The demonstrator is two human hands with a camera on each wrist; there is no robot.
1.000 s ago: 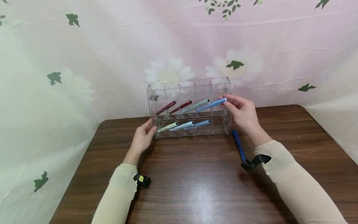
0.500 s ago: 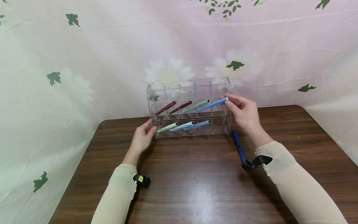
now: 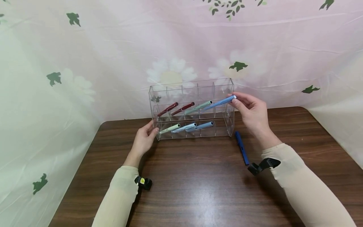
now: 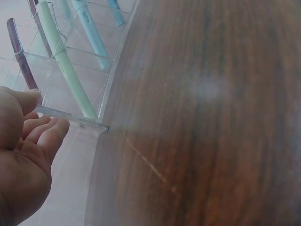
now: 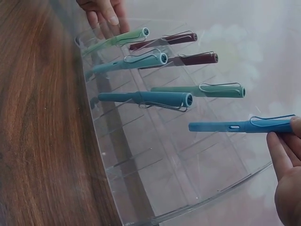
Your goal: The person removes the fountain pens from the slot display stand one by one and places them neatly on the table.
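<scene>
A clear acrylic pen rack (image 3: pixel 193 136) with two tiers stands at the back of the table. My left hand (image 3: pixel 144 142) grips its left side panel, thumb in front and fingers behind, as the left wrist view shows. Between thumb and fingers, my right hand (image 3: pixel 253 115) pinches the capped end of a light blue pen (image 5: pixel 221 127). That pen slants over the upper tier, its lower end close over the compartments. Two dark red pens (image 3: pixel 168 109) and a sage green pen (image 3: pixel 198 107) lean in the upper tier. Below sit a pale green pen (image 4: pixel 70 75), a pale blue pen (image 3: pixel 184 127) and a steel blue pen (image 5: pixel 146 98).
On the wooden table (image 3: pixel 181 189), a dark blue pen (image 3: pixel 242 148) lies right of the rack, near the right wrist's black camera (image 3: pixel 255 168). A floral cloth (image 3: pixel 127 63) hangs close behind the rack.
My right hand has moved right and slightly up, drawing the light blue pen outward from the upper tier. The left hand and the rack have stayed in place.
</scene>
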